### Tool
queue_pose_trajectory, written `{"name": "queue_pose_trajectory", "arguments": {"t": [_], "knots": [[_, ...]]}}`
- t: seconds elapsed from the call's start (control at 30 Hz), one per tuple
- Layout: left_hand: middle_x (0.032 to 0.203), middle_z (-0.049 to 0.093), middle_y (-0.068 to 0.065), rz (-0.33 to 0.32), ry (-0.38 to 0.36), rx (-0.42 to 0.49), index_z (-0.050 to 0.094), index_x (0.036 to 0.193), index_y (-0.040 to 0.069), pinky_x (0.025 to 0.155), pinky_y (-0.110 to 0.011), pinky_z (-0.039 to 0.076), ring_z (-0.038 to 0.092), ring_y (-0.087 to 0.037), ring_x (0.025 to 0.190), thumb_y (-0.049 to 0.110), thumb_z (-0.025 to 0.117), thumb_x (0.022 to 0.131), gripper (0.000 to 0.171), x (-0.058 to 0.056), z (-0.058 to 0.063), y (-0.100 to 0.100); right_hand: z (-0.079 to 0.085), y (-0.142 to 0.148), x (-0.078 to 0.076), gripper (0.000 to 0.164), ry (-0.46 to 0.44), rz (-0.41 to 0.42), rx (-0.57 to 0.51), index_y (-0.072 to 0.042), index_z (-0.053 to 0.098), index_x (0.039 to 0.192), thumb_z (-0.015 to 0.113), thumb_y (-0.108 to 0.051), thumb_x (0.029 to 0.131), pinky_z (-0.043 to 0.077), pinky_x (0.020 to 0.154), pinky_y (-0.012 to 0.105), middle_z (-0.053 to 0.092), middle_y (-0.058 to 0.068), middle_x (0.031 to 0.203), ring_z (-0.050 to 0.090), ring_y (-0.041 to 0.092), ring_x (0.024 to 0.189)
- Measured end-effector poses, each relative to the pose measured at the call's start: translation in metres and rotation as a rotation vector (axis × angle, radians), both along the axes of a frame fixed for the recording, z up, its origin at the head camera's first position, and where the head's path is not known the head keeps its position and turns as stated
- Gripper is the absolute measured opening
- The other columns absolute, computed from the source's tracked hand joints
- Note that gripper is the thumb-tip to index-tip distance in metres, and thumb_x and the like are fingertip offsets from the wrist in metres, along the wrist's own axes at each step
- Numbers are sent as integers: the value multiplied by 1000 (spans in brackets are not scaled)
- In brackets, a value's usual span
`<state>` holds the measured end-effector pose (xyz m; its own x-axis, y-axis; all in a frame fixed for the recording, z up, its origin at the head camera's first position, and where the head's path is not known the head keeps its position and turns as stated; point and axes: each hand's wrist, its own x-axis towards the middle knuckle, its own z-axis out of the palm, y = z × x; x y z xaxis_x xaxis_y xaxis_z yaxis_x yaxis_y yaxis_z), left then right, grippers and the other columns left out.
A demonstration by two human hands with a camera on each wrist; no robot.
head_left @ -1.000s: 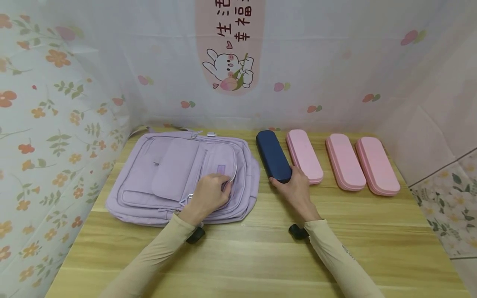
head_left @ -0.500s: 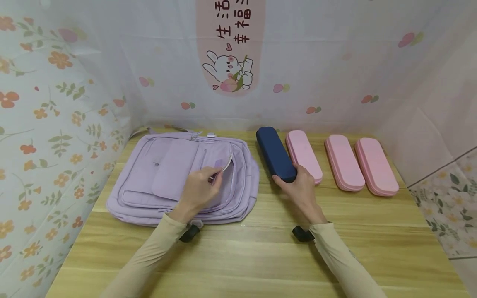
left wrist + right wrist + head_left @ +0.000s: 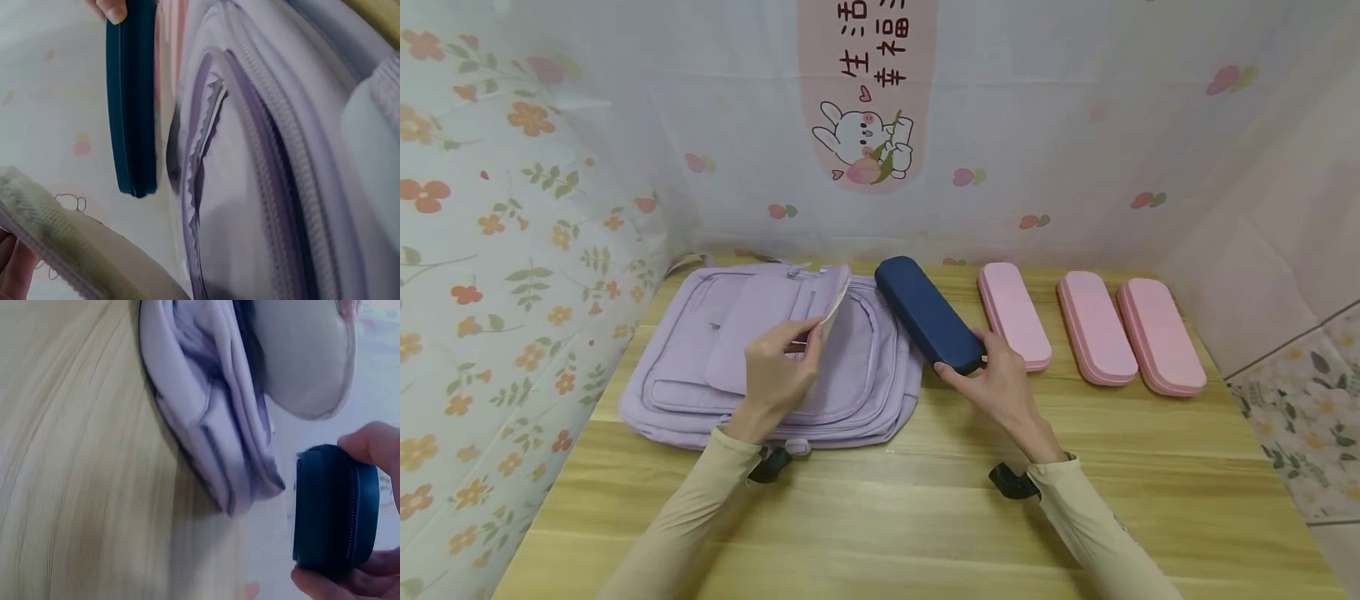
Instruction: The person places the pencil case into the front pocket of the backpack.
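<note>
A lilac backpack (image 3: pixel 752 358) lies flat on the table. My left hand (image 3: pixel 775 367) pinches the edge of its front pocket flap (image 3: pixel 835 302) and holds it raised, so the unzipped pocket (image 3: pixel 231 212) gapes. My right hand (image 3: pixel 1000 383) grips the near end of a dark blue glasses case (image 3: pixel 928 315), thumb on one side and fingers on the other. The case is lifted off the table, its far end over the backpack's right edge. In the right wrist view the case (image 3: pixel 334 512) shows end-on, apart from the raised flap (image 3: pixel 306 356).
To the right, three pink cases lie in a row: one nearest my right hand (image 3: pixel 1015 317), a middle case (image 3: pixel 1096 327) and an outer case (image 3: pixel 1161 336). The wooden table (image 3: pixel 895 517) ends at a printed cloth backdrop (image 3: pixel 1037 125) behind.
My left hand has drawn the pocket flap up and leftward, opening the pocket wider. My right hand has lifted the blue case and swung its far end left over the backpack.
</note>
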<state>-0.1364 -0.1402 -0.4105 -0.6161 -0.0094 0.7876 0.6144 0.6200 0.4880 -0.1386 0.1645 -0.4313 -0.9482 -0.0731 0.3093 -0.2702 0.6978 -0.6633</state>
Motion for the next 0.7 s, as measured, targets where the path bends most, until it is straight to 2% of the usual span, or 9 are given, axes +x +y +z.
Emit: {"name": "queue_pose_trajectory", "arguments": {"t": [0.13, 0.27, 0.43, 0.53, 0.7], "knots": [[80, 76, -18, 11, 10, 50, 78, 95, -5, 59, -32, 63, 73, -27, 64, -2, 72, 85, 12, -1, 4, -3, 4, -6, 2, 72, -16, 99, -1, 6, 59, 131, 87, -33, 76, 58, 78, 43, 69, 23, 119, 67, 32, 98], [80, 76, -17, 4, 10, 101, 79, 95, -5, 60, -25, 62, 73, -27, 64, -3, 73, 85, 12, 0, 9, -5, 5, -9, 3, 72, -54, 204, -27, 5, 59, 131, 88, -31, 76, 63, 80, 47, 68, 22, 122, 68, 32, 102], [80, 76, -18, -8, 2, 172, 79, 95, -4, 61, -17, 59, 73, -29, 65, -5, 74, 83, 13, 1, 13, -6, 5, -13, 2, 72, -119, 318, -21, 3, 59, 132, 88, -33, 76, 64, 84, 42, 68, 19, 123, 70, 29, 105], [81, 76, -17, -2, -7, 178, 79, 95, -4, 60, -18, 60, 73, -29, 66, -4, 74, 84, 12, 2, 15, -6, 3, -16, -1, 73, -131, 380, 10, 2, 60, 132, 88, -35, 76, 63, 86, 40, 68, 18, 126, 70, 28, 106], [83, 77, -18, 7, -41, 199, 79, 95, -4, 62, -11, 57, 72, -28, 67, -3, 74, 85, 12, 3, 17, -8, -1, -21, -8, 72, -117, 474, 37, -1, 62, 133, 88, -35, 75, 62, 90, 40, 67, 15, 127, 67, 27, 110]]}}
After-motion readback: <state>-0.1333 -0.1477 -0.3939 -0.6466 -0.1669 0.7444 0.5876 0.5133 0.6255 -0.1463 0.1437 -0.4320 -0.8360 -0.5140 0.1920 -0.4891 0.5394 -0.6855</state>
